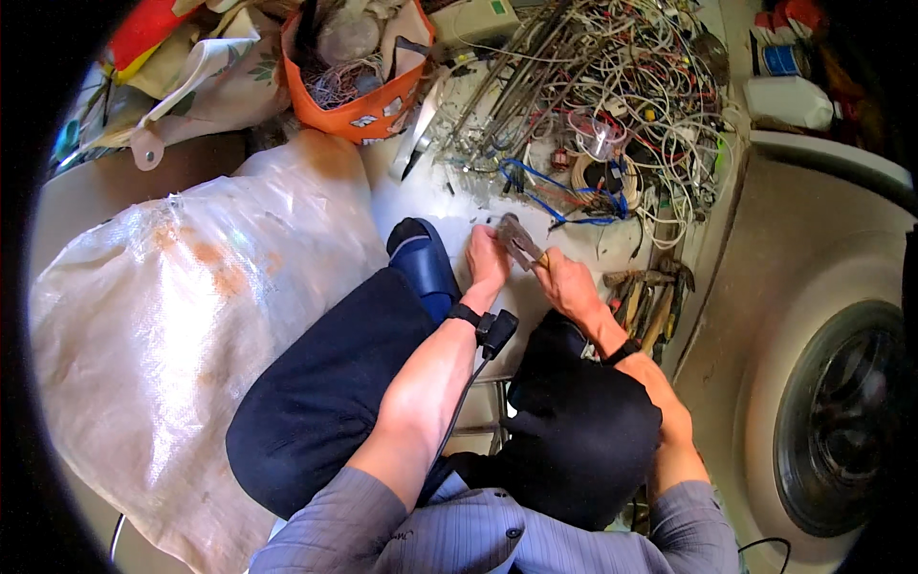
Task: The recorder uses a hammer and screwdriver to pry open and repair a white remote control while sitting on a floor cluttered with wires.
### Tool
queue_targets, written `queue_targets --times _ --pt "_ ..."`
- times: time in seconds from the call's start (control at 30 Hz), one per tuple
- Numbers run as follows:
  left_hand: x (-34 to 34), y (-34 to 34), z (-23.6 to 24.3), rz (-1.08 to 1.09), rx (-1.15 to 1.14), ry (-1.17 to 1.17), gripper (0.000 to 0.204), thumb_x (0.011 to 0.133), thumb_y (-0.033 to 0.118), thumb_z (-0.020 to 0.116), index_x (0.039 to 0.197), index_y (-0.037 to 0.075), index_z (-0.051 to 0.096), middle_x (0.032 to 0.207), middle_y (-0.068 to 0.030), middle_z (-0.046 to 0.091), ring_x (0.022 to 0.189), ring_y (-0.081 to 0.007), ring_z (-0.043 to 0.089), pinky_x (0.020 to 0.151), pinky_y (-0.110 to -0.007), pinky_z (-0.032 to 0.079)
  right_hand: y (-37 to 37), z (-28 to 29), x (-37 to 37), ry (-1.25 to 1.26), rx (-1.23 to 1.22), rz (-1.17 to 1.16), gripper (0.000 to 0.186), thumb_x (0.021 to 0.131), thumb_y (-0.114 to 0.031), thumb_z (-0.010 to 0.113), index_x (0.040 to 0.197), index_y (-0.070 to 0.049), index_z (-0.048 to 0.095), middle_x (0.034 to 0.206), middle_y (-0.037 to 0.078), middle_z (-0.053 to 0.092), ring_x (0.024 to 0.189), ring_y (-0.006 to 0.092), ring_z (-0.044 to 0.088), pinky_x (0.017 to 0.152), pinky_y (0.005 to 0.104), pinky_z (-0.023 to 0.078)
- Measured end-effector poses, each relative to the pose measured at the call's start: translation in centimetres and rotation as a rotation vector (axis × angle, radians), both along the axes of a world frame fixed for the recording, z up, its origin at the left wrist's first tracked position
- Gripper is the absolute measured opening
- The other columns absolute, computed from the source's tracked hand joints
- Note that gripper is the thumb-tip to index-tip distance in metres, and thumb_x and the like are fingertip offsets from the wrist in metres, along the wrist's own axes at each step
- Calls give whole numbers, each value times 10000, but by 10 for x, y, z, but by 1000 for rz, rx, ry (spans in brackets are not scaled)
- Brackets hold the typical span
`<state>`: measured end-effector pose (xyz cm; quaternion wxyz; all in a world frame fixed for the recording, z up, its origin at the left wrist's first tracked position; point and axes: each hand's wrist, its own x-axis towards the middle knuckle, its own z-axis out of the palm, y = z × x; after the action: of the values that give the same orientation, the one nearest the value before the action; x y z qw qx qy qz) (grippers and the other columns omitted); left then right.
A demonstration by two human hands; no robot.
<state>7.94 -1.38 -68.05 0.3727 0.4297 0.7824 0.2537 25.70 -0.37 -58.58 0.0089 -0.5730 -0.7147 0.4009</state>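
Plainly, with the metal-headed tool (pixel 517 241) serving as the dial's centre, a big whitish sack (pixel 191 325) is spreading toward 9 o'clock, showing rusty stains. Above it, at 10 o'clock, a pale cloth bag (pixel 239 100) is sagging in folds. Between 10 and 11, an orange bag (pixel 330 112) is standing open-topped, bulging with thin wire. Just below 9, a blue slipper (pixel 421 273) is resting on the pale floor (pixel 445 206). At 8 o'clock, right beside the tool's head, the left hand (pixel 488 256) is curling its fingers inward; I cannot tell whether they are holding anything. The tool itself is slanting from 11 toward 5, and its yellowish handle is disappearing into the right hand (pixel 572 285). That hand, at 4 o'clock, is wrapping the handle in a closed grip. Between 1 and 2, a tangled heap of wires (pixel 660 105) is sprawling, with thin rods lying along its left side. Just above 4, several hand tools (pixel 660 320) are lying bunched together. At 2 o'clock a white container (pixel 789 103) is resting, and at 4, farther out, a round dark door (pixel 846 421) is facing inward.
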Motion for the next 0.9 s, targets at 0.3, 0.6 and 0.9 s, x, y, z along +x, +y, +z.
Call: queue_targets --times 0.3,0.6,0.9 --pt "-16 10 27 271 -73 61 286 875 122 653 1123 8 571 892 -228 664 876 -456 644 810 -541 493 6 14 17 95 -47 -221 294 996 -270 662 1017 -22 506 817 316 646 791 545 622 666 584 477" --pt "-42 35 19 99 58 260 362 850 159 749 1171 30 645 866 -166 707 861 -398 680 798 -496 523 -25 17 22 84 -77 -206 276 996 -257 663 1058 -14 548 830 309 653 812 543 628 679 563 490" --pt "-12 50 32 199 -76 -289 227 916 97 691 1109 -18 726 848 -147 747 747 -229 724 659 -352 574 -49 12 43 103 -150 -318 303 993 -286 671 1053 -2 581 846 311 665 831 524 655 698 536 507"
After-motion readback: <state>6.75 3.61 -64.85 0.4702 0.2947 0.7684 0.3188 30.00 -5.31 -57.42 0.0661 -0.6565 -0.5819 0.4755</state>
